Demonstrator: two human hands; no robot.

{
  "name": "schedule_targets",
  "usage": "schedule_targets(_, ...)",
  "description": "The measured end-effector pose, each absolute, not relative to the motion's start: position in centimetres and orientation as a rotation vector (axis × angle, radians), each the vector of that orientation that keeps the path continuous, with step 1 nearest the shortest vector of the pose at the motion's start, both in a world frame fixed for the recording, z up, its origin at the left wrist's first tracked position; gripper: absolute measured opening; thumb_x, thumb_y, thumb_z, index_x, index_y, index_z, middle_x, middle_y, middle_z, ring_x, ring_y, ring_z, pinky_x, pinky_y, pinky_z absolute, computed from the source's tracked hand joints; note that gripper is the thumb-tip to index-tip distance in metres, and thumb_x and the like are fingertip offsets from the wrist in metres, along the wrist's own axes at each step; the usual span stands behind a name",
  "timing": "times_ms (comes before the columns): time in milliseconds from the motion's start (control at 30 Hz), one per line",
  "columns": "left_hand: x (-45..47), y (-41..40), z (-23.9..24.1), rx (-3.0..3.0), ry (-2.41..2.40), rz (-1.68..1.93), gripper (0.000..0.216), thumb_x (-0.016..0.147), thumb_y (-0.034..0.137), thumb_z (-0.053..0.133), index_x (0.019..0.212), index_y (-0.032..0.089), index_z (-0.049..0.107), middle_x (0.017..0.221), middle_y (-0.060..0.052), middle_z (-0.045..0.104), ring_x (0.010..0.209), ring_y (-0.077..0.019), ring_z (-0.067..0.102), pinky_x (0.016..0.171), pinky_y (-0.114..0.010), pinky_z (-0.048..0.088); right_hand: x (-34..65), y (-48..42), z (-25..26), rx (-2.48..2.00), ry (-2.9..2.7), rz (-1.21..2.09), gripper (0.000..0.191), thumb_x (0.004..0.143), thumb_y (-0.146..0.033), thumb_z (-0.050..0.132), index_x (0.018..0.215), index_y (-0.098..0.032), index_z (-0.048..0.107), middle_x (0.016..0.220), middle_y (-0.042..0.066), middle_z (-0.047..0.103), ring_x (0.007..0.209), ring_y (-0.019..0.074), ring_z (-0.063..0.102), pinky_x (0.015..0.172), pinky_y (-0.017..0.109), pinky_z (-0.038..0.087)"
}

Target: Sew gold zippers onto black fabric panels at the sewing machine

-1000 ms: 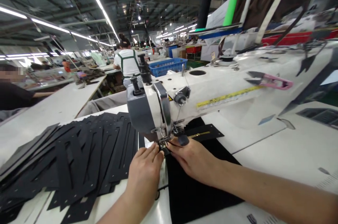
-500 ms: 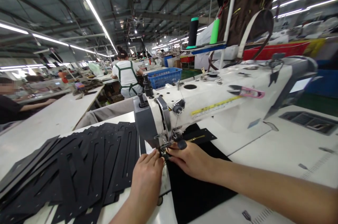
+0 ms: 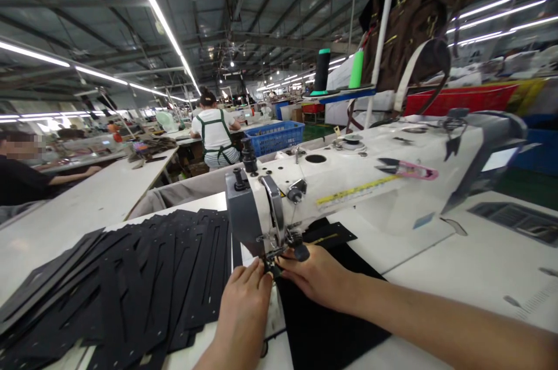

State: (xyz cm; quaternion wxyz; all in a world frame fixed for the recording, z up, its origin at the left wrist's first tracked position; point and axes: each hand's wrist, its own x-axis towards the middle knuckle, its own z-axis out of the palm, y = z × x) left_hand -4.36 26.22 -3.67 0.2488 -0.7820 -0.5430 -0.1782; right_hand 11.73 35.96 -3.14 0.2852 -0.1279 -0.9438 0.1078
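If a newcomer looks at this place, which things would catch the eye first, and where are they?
Probably the white sewing machine first, from the centre to the right, with pink-handled snips on its side. Below its head, the left hand and right hand sit close together, the right over black cloth. Left of them lies a heap of black strips.

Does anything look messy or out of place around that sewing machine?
Nothing appears spilled or damaged. The pink-handled snips sit on the sewing machine rather than the table, which seems slightly odd. The black pieces to its left overlap in an uneven spread, so they look untidy.
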Motion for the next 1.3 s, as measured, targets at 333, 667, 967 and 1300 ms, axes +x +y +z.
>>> schedule_targets(333, -4.2, 26.3, -3.8, -2.141, -1.525, -0.517, 0.018, 0.083, 0.006, 0.045, 0.081, 0.013, 0.061, 0.092, -0.012, 0.067, 0.091, -0.0237, 0.062, 0.072, -0.036, 0.050, 11.7, 36.0, -3.8, -0.283, -2.451, 0.307, 0.012, 0.084, -0.013, 0.047, 0.086, -0.017, 0.059, 0.085, 0.007, 0.065, 0.091, 0.0182, 0.059, 0.082, 0.030, 0.045)
schedule_targets(667, -4.4, 26.6, -3.8, -2.165, -1.542, -0.541, 0.015, 0.083, 0.007, 0.047, 0.079, 0.013, 0.060, 0.091, -0.012, 0.067, 0.088, -0.0237, 0.063, 0.071, -0.037, 0.050, 11.8, 36.5, -4.0, -0.253, -2.425, 0.278, 0.014, 0.084, -0.014, 0.047, 0.087, -0.017, 0.061, 0.086, 0.006, 0.065, 0.083, 0.0184, 0.060, 0.076, 0.029, 0.046)
schedule_targets(967, -4.8, 26.8, -3.7, -2.148, -1.524, -0.611, 0.020, 0.082, 0.006, 0.043, 0.077, 0.014, 0.061, 0.088, -0.010, 0.069, 0.086, -0.0224, 0.064, 0.069, -0.035, 0.050, 11.7, 36.5, -3.0, -0.335, -2.491, 0.209, 0.008, 0.080, -0.016, 0.056, 0.085, -0.017, 0.062, 0.083, 0.004, 0.065, 0.080, 0.0173, 0.060, 0.082, 0.030, 0.044)
schedule_targets(1300, -3.1, 21.3, -0.2, -2.346, -1.621, -0.641, 0.015, 0.079, 0.018, 0.055, 0.090, 0.023, 0.063, 0.096, -0.002, 0.066, 0.090, -0.0188, 0.061, 0.082, -0.033, 0.048, 19.2, 29.4, -5.3, -0.531, -2.389, -0.448, 0.030, 0.073, -0.006, 0.047, 0.099, -0.012, 0.059, 0.082, 0.008, 0.065, 0.071, 0.0226, 0.060, 0.059, 0.029, 0.050)
